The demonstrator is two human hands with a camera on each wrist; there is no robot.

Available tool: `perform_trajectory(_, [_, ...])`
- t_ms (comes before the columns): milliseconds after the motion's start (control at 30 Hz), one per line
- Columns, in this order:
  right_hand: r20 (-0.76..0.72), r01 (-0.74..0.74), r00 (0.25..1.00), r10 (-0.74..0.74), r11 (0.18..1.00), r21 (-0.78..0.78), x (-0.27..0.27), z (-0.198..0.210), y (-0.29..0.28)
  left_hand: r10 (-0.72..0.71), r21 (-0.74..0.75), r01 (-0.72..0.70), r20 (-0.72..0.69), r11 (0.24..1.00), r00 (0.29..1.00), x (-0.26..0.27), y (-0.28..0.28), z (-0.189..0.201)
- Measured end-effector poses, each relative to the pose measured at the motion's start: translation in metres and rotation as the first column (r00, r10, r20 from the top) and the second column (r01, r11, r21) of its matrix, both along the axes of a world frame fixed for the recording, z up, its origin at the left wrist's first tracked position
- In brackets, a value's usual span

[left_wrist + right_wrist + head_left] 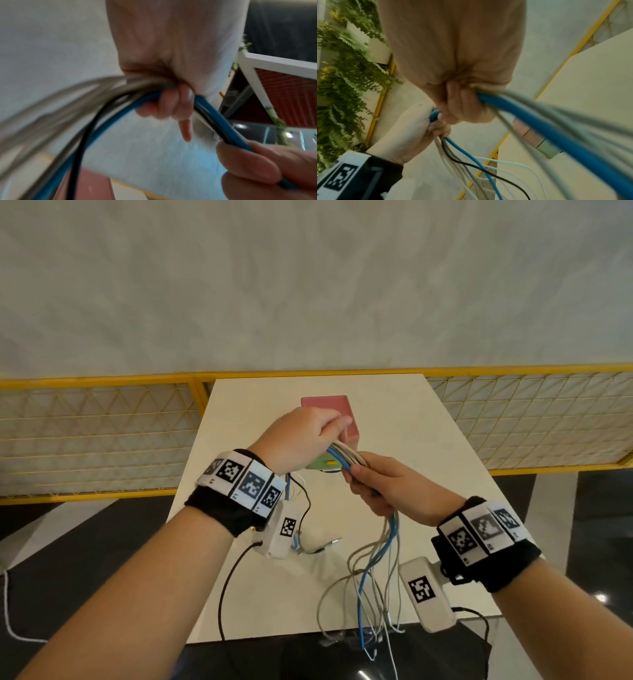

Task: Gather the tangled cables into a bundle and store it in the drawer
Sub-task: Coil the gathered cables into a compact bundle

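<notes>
A bundle of cables (pixel 346 458), grey, white, blue and one black, runs between both hands above the white table (pixel 394 419). My left hand (pixel 308 436) grips one end of the stretch with curled fingers (pixel 173 104). My right hand (pixel 383 487) grips the other end (pixel 462 105). Loose cable ends (pixel 373 583) hang from the right hand over the table's front edge; shorter ends (pixel 298 508) hang under the left wrist. A small pink drawer box (pixel 332 412) with a green drawer (pixel 322 463) pulled out stands behind the hands, partly hidden.
A yellow-framed mesh railing (pixel 102 433) runs behind the table. Dark floor (pixel 68 525) lies on both sides. Green plants (pixel 342 81) show in the right wrist view. A white cord (pixel 10 611) hangs at the far left.
</notes>
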State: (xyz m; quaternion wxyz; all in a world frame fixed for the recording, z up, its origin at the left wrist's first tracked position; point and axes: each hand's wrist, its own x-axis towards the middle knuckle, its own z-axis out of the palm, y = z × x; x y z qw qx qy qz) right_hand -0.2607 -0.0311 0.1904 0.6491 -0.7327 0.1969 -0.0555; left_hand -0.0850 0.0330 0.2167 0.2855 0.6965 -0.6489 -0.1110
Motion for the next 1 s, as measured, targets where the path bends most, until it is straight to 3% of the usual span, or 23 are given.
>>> perform_trajectory(133, [-0.069, -0.031, 0.998, 0.011, 0.954, -0.3, 0.005, 0.007, 0.0, -0.121, 0.167, 0.089, 0.188, 0.982, 0.975, -0.017, 0.0, 0.004])
perform_trajectory(200, [-0.078, -0.031, 0.997, -0.002, 0.903, -0.428, 0.005, 0.016, -0.003, -0.15, 0.172, 0.123, 0.158, 0.977, 0.976, -0.022, -0.001, 0.001])
perform_trajectory(333, [0.004, 0.037, 0.999, -0.039, 0.901, -0.433, -0.002, 0.033, -0.024, -0.125, 0.156, 0.13, -0.041, 0.979, 0.991, -0.014, 0.002, 0.005])
perform_trajectory(400, [0.049, 0.06, 0.998, -0.041, 0.879, -0.474, -0.001, 0.039, -0.03, -0.16, 0.19, 0.155, 0.016, 0.97, 0.987, -0.011, 0.001, 0.008])
perform_trajectory(467, [0.129, 0.125, 0.99, -0.061, 0.805, -0.581, 0.003, 0.04, -0.032, -0.172, 0.187, 0.157, 0.068, 0.97, 0.983, -0.01, 0.001, 0.011])
perform_trajectory(567, [0.228, 0.261, 0.964, -0.136, 0.645, -0.718, 0.006, 0.031, -0.034, -0.112, 0.078, 0.119, -0.081, 0.99, 0.99, -0.002, 0.003, 0.016])
perform_trajectory(633, [0.249, 0.285, 0.957, -0.152, 0.671, -0.684, 0.006, 0.02, -0.034, -0.123, 0.003, 0.127, -0.237, 0.992, 0.964, 0.001, 0.005, 0.02])
perform_trajectory(833, [0.373, 0.323, 0.922, -0.102, 0.733, -0.599, 0.015, 0.004, -0.035, -0.118, -0.131, 0.076, -0.353, 0.988, 0.928, -0.006, 0.008, 0.034])
perform_trajectory(1000, [0.305, 0.29, 0.945, -0.116, 0.731, -0.618, 0.02, -0.011, -0.044, -0.069, -0.256, -0.073, -0.506, 0.964, 0.86, -0.002, 0.01, 0.057])
